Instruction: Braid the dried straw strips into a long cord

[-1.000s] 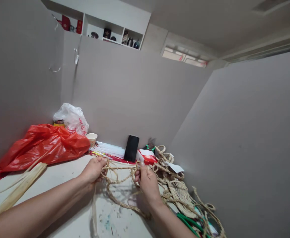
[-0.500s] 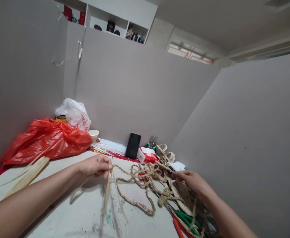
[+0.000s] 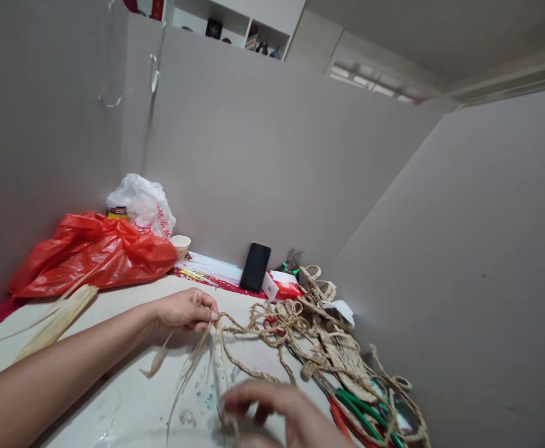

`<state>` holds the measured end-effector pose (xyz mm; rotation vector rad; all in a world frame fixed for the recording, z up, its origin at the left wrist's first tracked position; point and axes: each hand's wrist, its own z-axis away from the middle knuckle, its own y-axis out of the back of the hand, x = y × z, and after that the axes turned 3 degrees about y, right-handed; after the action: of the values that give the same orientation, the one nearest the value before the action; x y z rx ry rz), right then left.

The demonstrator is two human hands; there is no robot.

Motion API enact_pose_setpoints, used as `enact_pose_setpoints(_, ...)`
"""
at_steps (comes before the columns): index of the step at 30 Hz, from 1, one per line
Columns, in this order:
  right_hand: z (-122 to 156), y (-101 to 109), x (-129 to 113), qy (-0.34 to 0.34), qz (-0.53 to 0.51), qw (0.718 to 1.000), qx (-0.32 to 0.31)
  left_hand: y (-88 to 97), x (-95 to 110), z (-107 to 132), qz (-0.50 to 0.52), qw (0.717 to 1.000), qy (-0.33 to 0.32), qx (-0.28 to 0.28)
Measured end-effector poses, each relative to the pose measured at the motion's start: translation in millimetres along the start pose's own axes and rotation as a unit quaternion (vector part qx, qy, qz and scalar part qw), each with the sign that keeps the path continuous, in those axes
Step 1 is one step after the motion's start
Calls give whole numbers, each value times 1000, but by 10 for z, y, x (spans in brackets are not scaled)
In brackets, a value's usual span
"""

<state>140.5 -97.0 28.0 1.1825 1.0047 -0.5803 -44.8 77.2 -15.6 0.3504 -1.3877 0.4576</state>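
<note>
The braided cord [image 3: 295, 320] lies to the right of the left hand [image 3: 186, 309], whose fingers pinch its near end; from there its length loops rightward across the worktop [image 3: 137, 398]. Loose strands [image 3: 193, 358] trail from that pinch toward the person. The right hand [image 3: 291, 414], farther from the end, hovers near the strands, too blurred to tell whether its fingers grip any. Beyond stands a phone [image 3: 256, 267].
</note>
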Motion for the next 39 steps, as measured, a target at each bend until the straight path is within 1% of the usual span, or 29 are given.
enact_pose_setpoints(1,-53,69,21,23,55,996,71,-9,9,5,2,1000,1,-4)
enact_pose_setpoints(3,-201,229,81,72,136,966,206,-31,34,17,7,1000,0,-11)
enact_pose_setpoints(4,-290,294,126,96,169,952,235,-45,48,24,7,1000,0,-13)
enact_pose_setpoints(5,-382,340,182,115,195,943,243,-62,64,32,8,1000,-2,-14)
enact_pose_setpoints(6,-471,364,246,122,214,940,236,-83,80,41,8,1000,-3,-14)
enact_pose_setpoints(7,-554,371,316,119,225,944,211,-108,94,50,8,1000,-4,-13)
enact_pose_setpoints(10,-729,352,486,115,211,958,159,-189,124,69,8,1000,-4,-16)
enact_pose_setpoints(12,-777,364,518,102,151,971,157,-237,133,68,5,1000,-3,-16)
enact_pose_setpoints(14,-780,406,479,72,45,982,171,-277,145,60,1,1000,-4,-5)
enact_pose_setpoints(15,-771,429,442,57,-18,983,176,-296,154,56,-1,1000,-8,4)
enact_pose_setpoints(17,-747,457,352,43,-135,975,174,-335,178,54,-9,999,-18,26)
enact_pose_setpoints(19,-728,451,267,55,-232,957,165,-382,200,59,-21,999,-29,36)
enact_pose_setpoints(20,-723,437,234,63,-273,947,159,-409,206,62,-26,999,-34,33)
enact_pose_setpoints(22,-722,397,186,70,-341,927,140,-468,198,62,-22,999,-45,19)
enact_pose_setpoints(24,-728,358,163,70,-387,912,117,-528,161,46,1,999,-50,19)
enact_pose_setpoints(26,-733,330,155,73,-417,900,106,-592,106,17,23,998,-49,41)
enact_pose_setpoints(28,-729,316,157,77,-432,892,107,-662,54,-14,38,994,-74,77)
enact_pose_setpoints(30,-711,309,167,76,-437,889,116,-738,25,-32,56,984,-135,101)
enact_pose_setpoints(32,-682,303,180,71,-435,888,129,-808,25,-35,70,971,-204,105)
enact_pose_setpoints(33,-665,299,184,70,-433,889,135,-837,32,-31,70,965,-226,108)
enact_pose_setpoints(34,-648,293,186,68,-429,889,142,-860,42,-24,66,962,-237,119)
enact_pose_setpoints(36,-615,280,179,65,-423,891,152,-887,58,-7,47,958,-233,160)
enact_pose_setpoints(38,-587,265,163,58,-428,888,157,-893,64,14,11,952,-228,203)
enact_pose_setpoints(39,-575,256,154,53,-436,884,160,-891,65,26,-13,946,-237,221)
